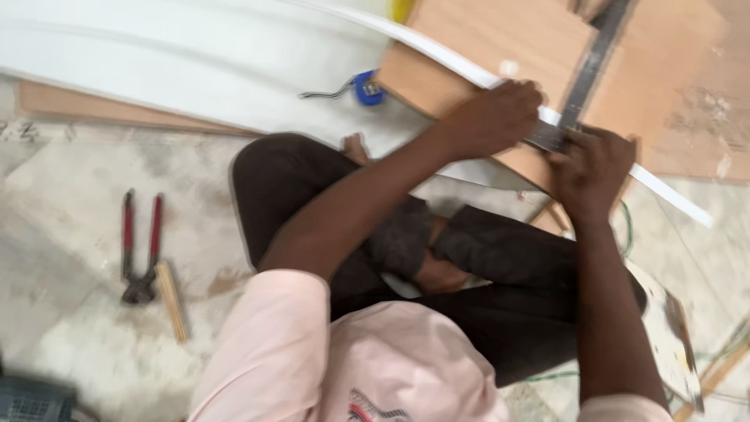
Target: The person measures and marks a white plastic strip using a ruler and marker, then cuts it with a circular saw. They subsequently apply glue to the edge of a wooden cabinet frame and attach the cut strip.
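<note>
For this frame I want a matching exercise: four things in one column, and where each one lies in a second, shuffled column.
Things:
1. pincers with red handles
2. blue tape measure
3. metal ruler
4. white strip

Places:
A. under both hands, the left hand and the right hand, running across the wooden board
B. on the floor at the person's left, next to a short wooden stick
C. lying across the wooden boards, crossing the white strip
D. at the left edge of the wooden board, beside the white sheet

Pairs: 1-B, 2-D, 3-C, 4-A
</note>
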